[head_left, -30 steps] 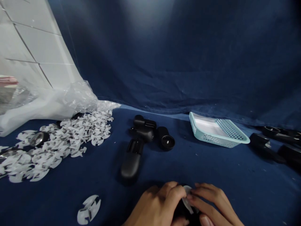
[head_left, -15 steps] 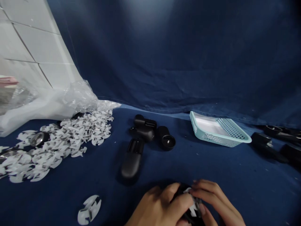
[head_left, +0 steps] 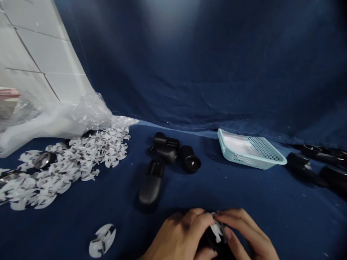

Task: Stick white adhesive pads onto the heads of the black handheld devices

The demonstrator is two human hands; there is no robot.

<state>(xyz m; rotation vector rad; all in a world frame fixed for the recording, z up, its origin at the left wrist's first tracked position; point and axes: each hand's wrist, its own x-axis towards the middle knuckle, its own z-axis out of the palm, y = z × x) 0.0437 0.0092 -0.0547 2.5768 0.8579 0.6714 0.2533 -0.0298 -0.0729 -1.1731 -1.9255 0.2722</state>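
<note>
At the bottom of the view, my left hand [head_left: 179, 234] is closed around a black plastic part [head_left: 210, 239], largely hidden by the fingers. A white plastic piece [head_left: 217, 231] sits at this part, between the two hands. My right hand [head_left: 251, 231] grips from the other side, its fingertips on the white piece; whether it also holds the black part I cannot tell. To the left, one loose white plastic piece [head_left: 108, 238] lies alone on the blue cloth [head_left: 130, 224].
A heap of white plastic pieces [head_left: 89, 155] spreads at left, before clear plastic bags [head_left: 89, 110]. Black housings [head_left: 150, 187] lie mid-table beside a black cup-ended part [head_left: 192, 163]. A turquoise basket [head_left: 244, 160] stands back right, with more black parts [head_left: 300, 166] beyond.
My fingers have shifted a little around the held parts. The white piece between them now looks turned, and the black part shows less. The loose things on the table stay in place.
</note>
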